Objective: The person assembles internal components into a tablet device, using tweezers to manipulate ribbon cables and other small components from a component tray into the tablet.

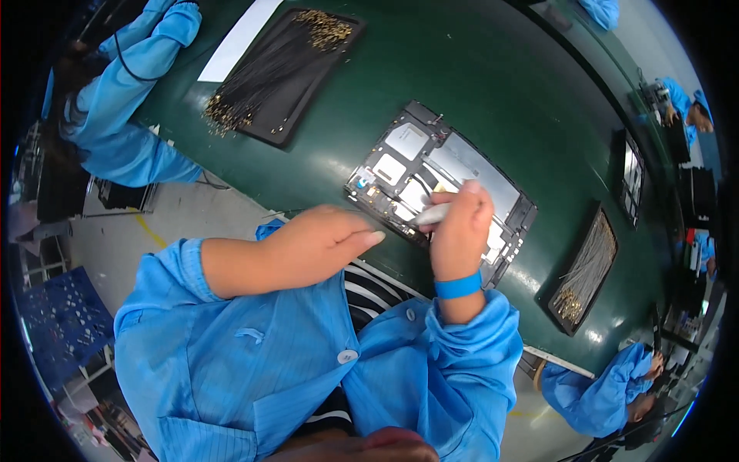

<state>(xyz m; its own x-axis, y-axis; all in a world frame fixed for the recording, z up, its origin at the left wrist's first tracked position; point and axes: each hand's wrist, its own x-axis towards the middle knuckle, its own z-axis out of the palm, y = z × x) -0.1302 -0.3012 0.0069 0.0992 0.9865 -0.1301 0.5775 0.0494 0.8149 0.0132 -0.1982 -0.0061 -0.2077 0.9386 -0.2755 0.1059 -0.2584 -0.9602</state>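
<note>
Dark green counter [493, 85] curving across the view, grey workshop floor below its near edge. Lying at the middle of it: an opened flat tablet-like device with a black frame, silver shield plates and a bare metal back panel [443, 181]. Right hand [460, 227], blue band at the wrist, closed around a slim white pen-shaped tool [431, 214] and pressing its tip onto the lower board area of the device. Left hand [319, 245] resting loosely curled at the near counter edge, just beside the device's left corner, holding nothing visible.

Judged from the open case — plates seated, boards in place, cover absent — inner assembly looks well along, with this spot under the tool in work and closing up not yet done.

Nearby: a black tray of thin dark wires with gold ends [281, 73] to the upper left, a second such tray [585, 273] to the right, both well apart from the device. Other blue-sleeved workers [131, 100] along the counter. Nothing blocking either hand.
</note>
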